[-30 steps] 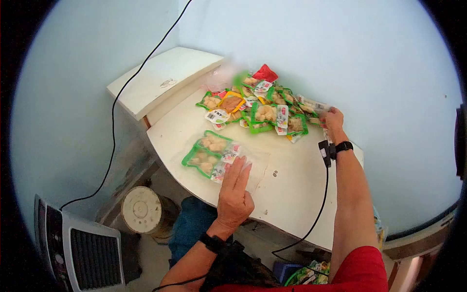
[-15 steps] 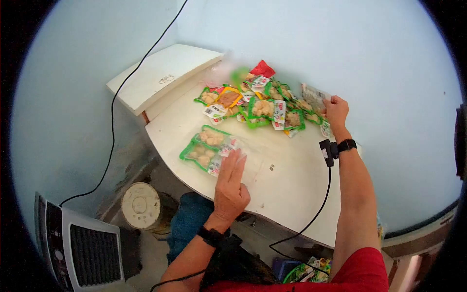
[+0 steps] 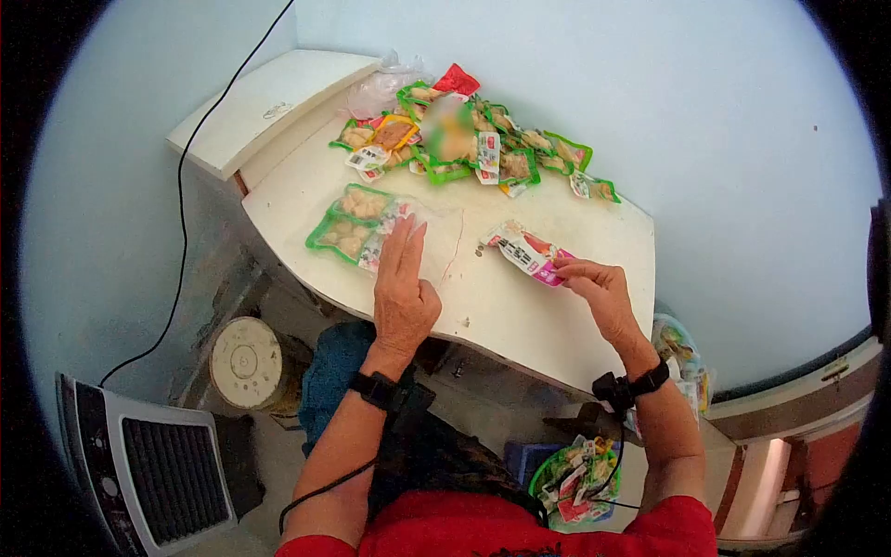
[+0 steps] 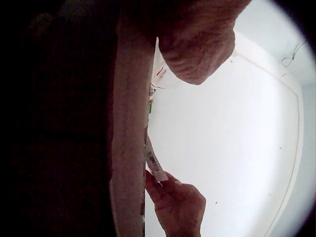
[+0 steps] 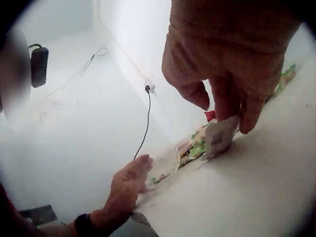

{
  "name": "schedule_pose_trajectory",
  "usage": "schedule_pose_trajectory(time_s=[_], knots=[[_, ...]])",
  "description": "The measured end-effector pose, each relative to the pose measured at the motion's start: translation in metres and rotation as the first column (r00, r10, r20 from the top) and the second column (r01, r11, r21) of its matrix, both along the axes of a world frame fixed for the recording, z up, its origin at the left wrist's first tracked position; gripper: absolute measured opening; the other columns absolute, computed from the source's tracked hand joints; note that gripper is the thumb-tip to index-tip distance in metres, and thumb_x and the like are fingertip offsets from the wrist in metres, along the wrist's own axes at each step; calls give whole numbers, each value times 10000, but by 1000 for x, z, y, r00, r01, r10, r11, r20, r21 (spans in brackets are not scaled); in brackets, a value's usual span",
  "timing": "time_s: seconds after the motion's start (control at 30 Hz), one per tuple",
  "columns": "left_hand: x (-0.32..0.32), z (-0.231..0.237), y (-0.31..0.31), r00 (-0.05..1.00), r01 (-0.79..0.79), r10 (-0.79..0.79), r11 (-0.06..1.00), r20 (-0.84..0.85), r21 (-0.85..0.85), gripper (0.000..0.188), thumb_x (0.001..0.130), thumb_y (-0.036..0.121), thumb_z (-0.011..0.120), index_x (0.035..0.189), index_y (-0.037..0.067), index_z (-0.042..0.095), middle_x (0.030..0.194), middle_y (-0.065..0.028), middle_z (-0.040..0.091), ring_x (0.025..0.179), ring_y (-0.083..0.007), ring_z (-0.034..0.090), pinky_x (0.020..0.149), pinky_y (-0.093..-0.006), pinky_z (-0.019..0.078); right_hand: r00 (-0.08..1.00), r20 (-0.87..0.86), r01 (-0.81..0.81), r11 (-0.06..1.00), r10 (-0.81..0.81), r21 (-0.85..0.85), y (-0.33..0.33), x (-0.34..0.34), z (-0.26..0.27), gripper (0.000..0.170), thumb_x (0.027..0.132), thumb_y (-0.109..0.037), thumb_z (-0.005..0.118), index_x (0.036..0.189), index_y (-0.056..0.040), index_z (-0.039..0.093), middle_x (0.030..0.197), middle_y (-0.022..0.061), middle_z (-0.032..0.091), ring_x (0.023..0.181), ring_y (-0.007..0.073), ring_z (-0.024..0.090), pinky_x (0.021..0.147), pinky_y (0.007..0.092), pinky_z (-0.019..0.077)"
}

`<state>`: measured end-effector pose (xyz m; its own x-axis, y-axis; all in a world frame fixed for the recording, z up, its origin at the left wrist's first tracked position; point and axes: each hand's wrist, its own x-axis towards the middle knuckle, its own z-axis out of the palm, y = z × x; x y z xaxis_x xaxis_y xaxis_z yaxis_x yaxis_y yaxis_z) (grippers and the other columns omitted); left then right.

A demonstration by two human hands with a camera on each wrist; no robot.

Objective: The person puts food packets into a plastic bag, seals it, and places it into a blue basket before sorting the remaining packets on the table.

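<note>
- Left hand (image 3: 404,306) is laid out straight on a clear bag (image 3: 439,243), grip released, fingers by the 2 green-edged packs (image 3: 345,237) inside.
- Right hand (image 3: 603,302) has its grip pinched on the end of 1 white-and-pink packet (image 3: 527,252), over the tabletop (image 3: 515,320), right of the bag.
- Way back by the wall there's a messy pile of packs (image 3: 518,165), with 1 red pack (image 3: 457,80) up top.
</note>
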<state>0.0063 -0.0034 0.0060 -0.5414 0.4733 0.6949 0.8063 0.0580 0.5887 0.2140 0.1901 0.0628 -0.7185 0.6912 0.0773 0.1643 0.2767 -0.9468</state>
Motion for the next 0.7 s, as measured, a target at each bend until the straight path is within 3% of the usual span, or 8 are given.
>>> schedule_pose_trajectory(time_s=[0.03, 0.13, 0.23, 0.33, 0.43, 0.53, 0.63, 0.7], knots=[[1, -1, 0, 1000, -1, 1, 1000, 2, -2, 677, 677, -133, 418, 1347, -50, 482, 1432, -239, 452, 1359, -418, 392, 1152, -495, 295, 999, -12, 41, 996, -42, -80, -4, 2, 0, 176, 826, 26, 646, 976, 62, 730, 1035, 143, 714, 926, 127, 642, 820, 277, 529], [-1, -1, 1, 1000, 0, 0, 1000, -10, 7, 675, 678, -132, 421, 1344, -48, 487, 1435, -233, 452, 1362, -411, 390, 1154, -491, 293, 991, -7, 135, 989, -136, -64, 0, -3, -14, 282, 811, -1, 714, 1085, 65, 690, 1016, 138, 695, 897, 127, 638, 731, 257, 539], [-1, 0, 0, 1000, 3, -3, 1000, -7, 17, 677, 676, -130, 424, 1344, -43, 490, 1435, -228, 454, 1364, -407, 389, 1156, -484, 292, 968, -87, 230, 970, -237, -82, -5, -15, -21, 472, 810, 51, 677, 1267, 84, 566, 1109, 156, 641, 911, 174, 650, 782, 269, 548], [1, 1, 0, 1000, -3, 3, 1000, 20, 15, 679, 675, -127, 427, 1345, -37, 493, 1433, -226, 456, 1365, -407, 386, 1157, -478, 292, 906, -179, 361, 922, -382, -140, -14, -29, -17, 559, 763, 53, 732, 1279, 97, 521, 980, 115, 646, 780, 171, 642, 678, 270, 560], [1, 0, 0, 1000, 5, -6, 1000, 24, 19, 678, 678, -120, 429, 1347, -30, 495, 1435, -224, 453, 1369, -406, 382, 1159, -479, 288, 975, -18, 199, 914, -220, -353, 13, -26, -26, 433, 787, 70, 685, 1196, 125, 553, 999, 141, 652, 829, 198, 662, 730, 316, 589], [0, 0, -1, 1000, 12, -12, 1000, 18, 16, 683, 680, -108, 434, 1355, -25, 485, 1443, -225, 442, 1376, -406, 373, 1164, -496, 276, 984, -23, 140, 855, -174, -499, 14, -27, -17, 348, 817, 84, 627, 1158, 124, 568, 1021, 153, 658, 861, 223, 677, 764, 353, 600], [-1, 1, -2, 1000, 24, -25, 1000, 11, 11, 688, 682, -91, 446, 1367, -27, 468, 1451, -230, 427, 1385, -409, 359, 1170, -515, 260, 974, -142, 80, 849, -179, -523, 11, -26, -17, 301, 849, 91, 577, 1149, 112, 579, 1047, 159, 665, 867, 237, 689, 796, 380, 605], [-1, 3, -3, 999, 35, -36, 999, 17, 14, 691, 685, -79, 453, 1375, -29, 456, 1456, -234, 418, 1391, -411, 350, 1174, -525, 249, 975, -130, 92, 859, -180, -504, 0, -22, -7, 304, 849, 98, 578, 1153, 108, 580, 1065, 164, 668, 887, 242, 693, 807, 387, 604]])
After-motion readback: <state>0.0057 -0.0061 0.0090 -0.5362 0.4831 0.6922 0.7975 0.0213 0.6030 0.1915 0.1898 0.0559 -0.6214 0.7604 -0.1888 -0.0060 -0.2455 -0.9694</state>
